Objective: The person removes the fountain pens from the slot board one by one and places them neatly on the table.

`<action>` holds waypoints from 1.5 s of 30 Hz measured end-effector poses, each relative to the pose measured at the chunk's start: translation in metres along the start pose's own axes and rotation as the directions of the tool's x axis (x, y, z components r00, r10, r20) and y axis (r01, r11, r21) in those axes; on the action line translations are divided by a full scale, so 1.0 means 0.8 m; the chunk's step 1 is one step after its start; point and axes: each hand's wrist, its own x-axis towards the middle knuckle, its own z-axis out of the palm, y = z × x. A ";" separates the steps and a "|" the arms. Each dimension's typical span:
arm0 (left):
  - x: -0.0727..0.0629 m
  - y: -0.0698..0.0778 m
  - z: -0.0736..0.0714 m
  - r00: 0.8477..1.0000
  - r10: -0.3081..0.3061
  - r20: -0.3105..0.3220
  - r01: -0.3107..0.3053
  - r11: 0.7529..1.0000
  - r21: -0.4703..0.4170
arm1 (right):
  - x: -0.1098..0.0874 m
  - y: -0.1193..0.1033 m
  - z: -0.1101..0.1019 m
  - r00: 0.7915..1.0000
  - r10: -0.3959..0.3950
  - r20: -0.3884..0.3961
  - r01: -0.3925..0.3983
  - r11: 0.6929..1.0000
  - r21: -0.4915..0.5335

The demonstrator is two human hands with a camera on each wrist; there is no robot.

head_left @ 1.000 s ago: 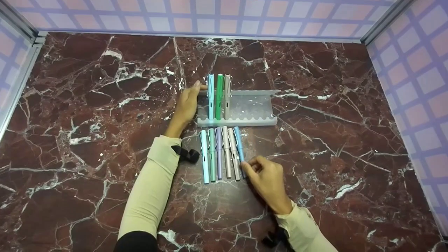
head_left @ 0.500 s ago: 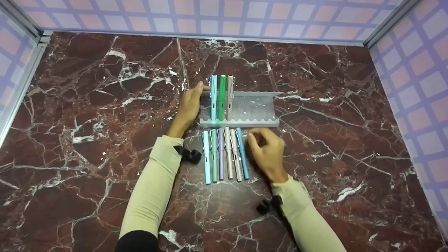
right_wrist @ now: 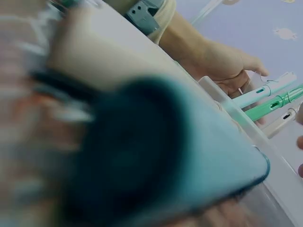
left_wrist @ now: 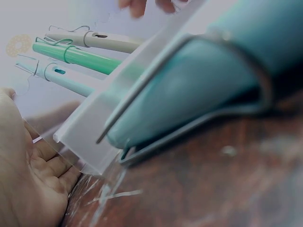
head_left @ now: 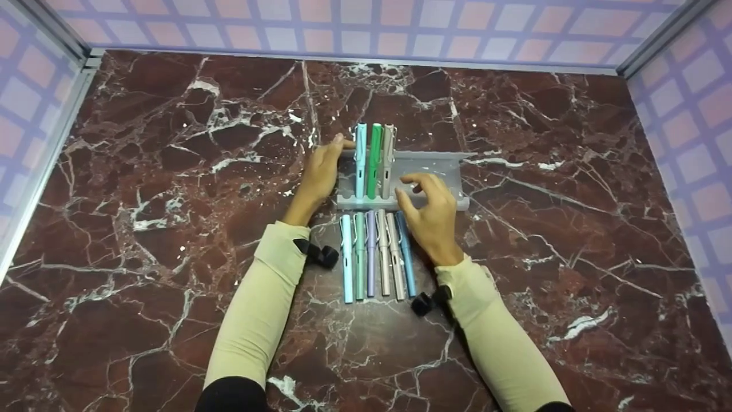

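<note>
A clear plastic pen stand [head_left: 443, 164] with a notched front rail holds a light blue pen [head_left: 361, 163], a green pen [head_left: 374, 163] and a taupe pen [head_left: 388, 171], side by side at its left. My left hand [head_left: 320, 174] holds the stand's left end, its fingers [left_wrist: 52, 165] bent behind the clear back. Over the right part of the stand hovers my right hand [head_left: 433, 214], thumb and index finger apart, nothing between them. In front lie several capped pens in a row: pale blue [head_left: 347, 260], green [head_left: 359, 260], purple [head_left: 371, 260], two beige [head_left: 384, 260] and blue [head_left: 407, 260].
Red-brown marbled tabletop [head_left: 200, 154] surrounds the pens. Checked panels [head_left: 343, 28] stand along the back and sides. Black wrist cameras [head_left: 326, 256] sit close to the row of pens on either side.
My right hand has left the blue pen at the row's right end and moved up over the stand, its fingers opening. My left hand stays at the stand's left end.
</note>
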 end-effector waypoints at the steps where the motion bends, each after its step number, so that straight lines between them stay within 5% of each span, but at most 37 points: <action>1: 0.001 0.000 0.002 1.000 0.003 0.006 -0.003 1.000 -0.003 | 0.002 0.000 0.000 1.000 0.016 0.023 -0.016 1.000 -0.016; 8: 0.004 0.008 0.005 0.999 -0.021 0.043 0.022 1.000 -0.019 | 0.011 -0.007 -0.005 0.972 0.112 0.209 -0.090 0.990 -0.112; 14: 0.008 0.010 0.005 0.998 -0.019 0.056 0.018 1.000 0.010 | 0.012 -0.012 -0.006 0.946 0.181 0.271 -0.125 0.970 -0.210; 32: 0.004 0.011 0.007 0.999 -0.033 0.043 0.036 0.998 -0.052 | 0.008 -0.009 -0.001 0.961 0.191 0.199 -0.159 0.973 -0.166; 45: -0.001 0.000 0.000 1.000 -0.027 -0.002 0.027 0.999 0.042 | 0.002 0.011 -0.013 0.987 0.160 0.009 -0.160 0.987 -0.014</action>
